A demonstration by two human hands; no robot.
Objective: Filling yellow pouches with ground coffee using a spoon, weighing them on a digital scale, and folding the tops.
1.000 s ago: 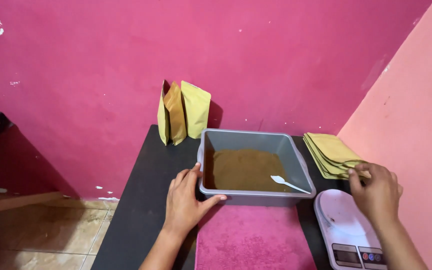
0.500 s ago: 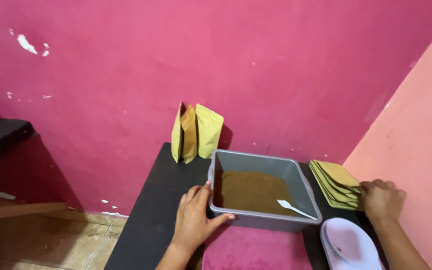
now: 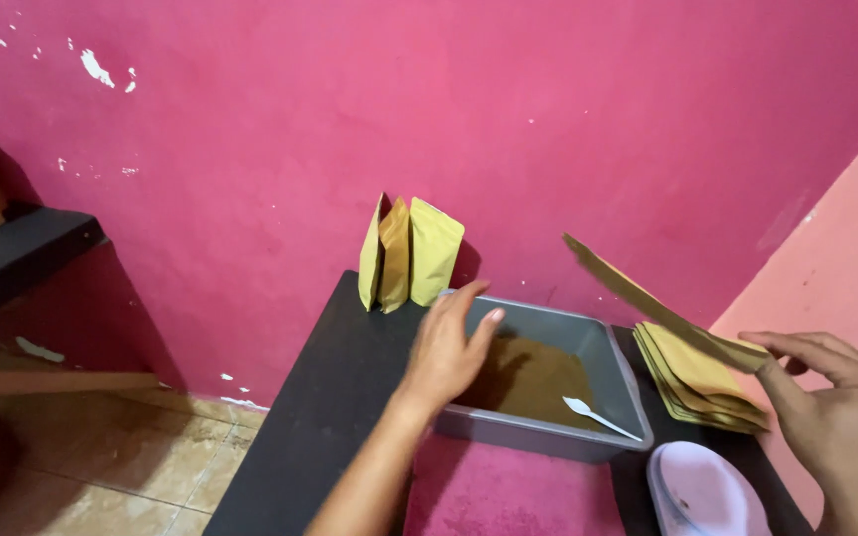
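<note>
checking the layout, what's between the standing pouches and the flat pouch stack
In the head view, the grey tray of brown powder, left hand over it, lies between standing pouches and stack.

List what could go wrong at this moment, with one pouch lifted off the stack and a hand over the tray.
The left hand hovers over the grey tray of brown powder; a dip could scatter powder. The right hand pinches only one end of the flat pouch, so it might slip. The white spoon leans on the tray rim and could be knocked out.
</note>
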